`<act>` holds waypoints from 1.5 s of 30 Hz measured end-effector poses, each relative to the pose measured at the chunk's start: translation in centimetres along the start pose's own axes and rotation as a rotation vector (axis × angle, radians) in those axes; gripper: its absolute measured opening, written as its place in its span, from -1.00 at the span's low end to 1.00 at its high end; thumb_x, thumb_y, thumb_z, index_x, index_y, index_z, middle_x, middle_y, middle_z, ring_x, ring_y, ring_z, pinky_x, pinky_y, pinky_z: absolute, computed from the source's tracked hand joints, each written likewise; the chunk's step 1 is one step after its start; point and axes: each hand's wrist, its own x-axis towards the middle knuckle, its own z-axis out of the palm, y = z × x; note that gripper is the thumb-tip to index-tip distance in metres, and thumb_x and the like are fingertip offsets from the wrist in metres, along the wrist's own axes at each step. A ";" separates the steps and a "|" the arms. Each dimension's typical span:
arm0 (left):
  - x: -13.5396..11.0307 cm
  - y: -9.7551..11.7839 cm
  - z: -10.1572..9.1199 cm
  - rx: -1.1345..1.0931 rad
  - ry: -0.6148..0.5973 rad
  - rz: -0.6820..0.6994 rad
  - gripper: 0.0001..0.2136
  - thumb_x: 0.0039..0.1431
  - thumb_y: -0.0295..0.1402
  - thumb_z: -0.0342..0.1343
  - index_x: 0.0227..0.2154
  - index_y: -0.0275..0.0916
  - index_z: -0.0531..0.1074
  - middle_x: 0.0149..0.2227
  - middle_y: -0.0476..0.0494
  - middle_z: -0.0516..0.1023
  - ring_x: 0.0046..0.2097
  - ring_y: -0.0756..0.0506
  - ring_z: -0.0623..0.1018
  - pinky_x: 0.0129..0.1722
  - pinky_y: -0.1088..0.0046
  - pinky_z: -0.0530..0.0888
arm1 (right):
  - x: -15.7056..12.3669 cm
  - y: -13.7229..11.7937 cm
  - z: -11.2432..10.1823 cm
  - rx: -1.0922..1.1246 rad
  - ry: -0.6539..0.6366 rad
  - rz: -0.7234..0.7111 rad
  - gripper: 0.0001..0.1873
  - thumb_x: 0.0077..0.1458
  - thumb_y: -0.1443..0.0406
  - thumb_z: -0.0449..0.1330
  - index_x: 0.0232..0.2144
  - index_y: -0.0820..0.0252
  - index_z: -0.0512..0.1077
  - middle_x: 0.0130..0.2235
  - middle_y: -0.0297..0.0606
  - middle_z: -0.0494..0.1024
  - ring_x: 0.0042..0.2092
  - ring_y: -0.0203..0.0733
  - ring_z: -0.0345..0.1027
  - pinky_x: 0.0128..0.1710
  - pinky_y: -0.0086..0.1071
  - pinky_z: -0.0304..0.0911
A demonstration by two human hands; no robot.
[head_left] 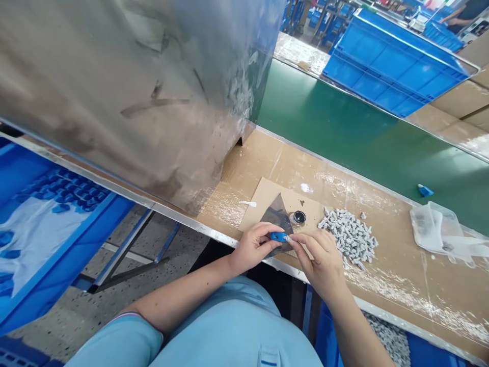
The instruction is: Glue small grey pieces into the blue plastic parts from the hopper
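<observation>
Two hands work just left of a heap of small grey pieces (348,237) on the bench (244,173). Left hand (252,248): curled closed, gripping a small blue part (278,236). Right hand (319,260): nearly closed, pinching a pale tip (286,238) at that part's end. From here I judge the blue part light and stiff, best held by its body. Left of the heap: one small round jar (298,217), dark inside, on a cardboard sheet (309,204). Right of the heap: one clear plastic bag (433,229). Below the heap: one blue crate (424,354) holding more grey pieces (385,339).
</observation>
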 end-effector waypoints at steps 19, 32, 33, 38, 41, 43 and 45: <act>-1.2 3.6 -1.6 0.530 -0.276 0.254 -0.83 0.27 -0.37 0.04 -0.18 -0.32 0.47 -0.31 -0.21 0.53 -0.26 -0.08 0.53 -0.24 0.44 0.49 | -2.1 -0.9 -0.5 0.300 -0.076 0.100 -0.87 0.22 0.41 0.12 -0.25 0.08 0.43 -0.35 -0.30 0.61 -0.31 -0.23 0.54 -0.32 -0.42 0.48; -1.4 4.1 -0.9 0.418 -0.362 0.116 -0.78 0.25 -0.26 0.06 -0.15 -0.29 0.40 -0.21 -0.23 0.51 -0.19 -0.11 0.51 -0.18 0.41 0.45 | -4.5 -0.4 -0.1 0.483 -0.047 0.310 -0.93 0.17 0.36 0.19 -0.30 0.11 0.48 -0.35 -0.28 0.63 -0.34 -0.19 0.54 -0.37 -0.38 0.48; -1.3 4.3 -1.1 0.406 -0.398 0.069 -0.76 0.27 -0.23 0.04 -0.13 -0.28 0.38 -0.18 -0.24 0.51 -0.18 -0.11 0.50 -0.18 0.40 0.45 | -4.6 -0.4 0.0 0.513 -0.054 0.342 -0.95 0.18 0.33 0.19 -0.31 0.12 0.47 -0.36 -0.27 0.62 -0.35 -0.19 0.54 -0.39 -0.39 0.47; -1.0 4.8 -2.0 0.455 -0.606 -0.118 -0.71 0.37 -0.16 -0.22 -0.19 -0.26 0.29 -0.34 -0.10 0.46 -0.31 -0.08 0.46 -0.27 0.42 0.40 | -4.3 -1.0 0.2 0.480 -0.190 0.336 -0.81 0.29 0.21 0.04 -0.34 0.13 0.36 -0.43 -0.30 0.52 -0.41 -0.25 0.43 -0.44 -0.41 0.40; -1.2 4.9 -2.1 0.507 -0.642 -0.108 -0.69 0.38 -0.14 -0.27 -0.20 -0.24 0.26 -0.32 -0.11 0.45 -0.30 -0.09 0.45 -0.26 0.40 0.39 | -3.6 -1.3 -0.2 0.438 -0.341 0.256 -0.71 0.35 0.20 -0.09 -0.38 0.11 0.32 -0.48 -0.34 0.42 -0.44 -0.27 0.35 -0.46 -0.43 0.33; -1.2 4.9 -2.1 0.532 -0.646 -0.084 -0.68 0.38 -0.13 -0.28 -0.20 -0.24 0.26 -0.29 -0.14 0.45 -0.28 -0.10 0.46 -0.23 0.39 0.39 | -3.2 -1.4 -0.5 0.445 -0.385 0.227 -0.68 0.37 0.21 -0.12 -0.41 0.10 0.29 -0.48 -0.34 0.39 -0.42 -0.26 0.33 -0.45 -0.43 0.31; -1.1 5.0 -2.0 0.547 -0.648 -0.069 -0.67 0.38 -0.13 -0.30 -0.20 -0.24 0.25 -0.28 -0.16 0.45 -0.27 -0.11 0.46 -0.22 0.38 0.39 | -3.0 -1.4 -0.7 0.446 -0.389 0.219 -0.68 0.37 0.22 -0.13 -0.43 0.10 0.25 -0.47 -0.35 0.37 -0.42 -0.27 0.32 -0.46 -0.44 0.29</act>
